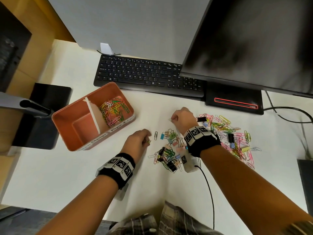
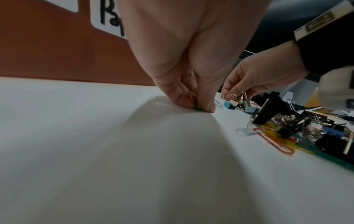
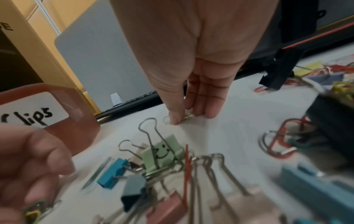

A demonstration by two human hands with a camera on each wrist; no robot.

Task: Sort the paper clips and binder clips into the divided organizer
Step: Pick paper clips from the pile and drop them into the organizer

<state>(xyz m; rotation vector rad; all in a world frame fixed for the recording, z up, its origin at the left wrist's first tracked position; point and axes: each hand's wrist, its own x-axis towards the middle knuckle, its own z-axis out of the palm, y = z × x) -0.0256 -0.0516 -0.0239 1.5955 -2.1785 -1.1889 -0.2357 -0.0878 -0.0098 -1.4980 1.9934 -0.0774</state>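
My left hand (image 1: pixel 138 141) is pinching thin green and yellow wire paper clips (image 2: pixel 253 105); my right hand (image 1: pixel 183 118) is pinching one pale looped paper clip (image 3: pixel 188 117) beside the orange divided organizer (image 1: pixel 71 133).

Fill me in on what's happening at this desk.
A person is sorting a mixed pile of clips into an orange organizer. The left hand pinches a few paper clips against the desk; the right hand pinches one clip too. One compartment already holds paper clips; the other looks empty.
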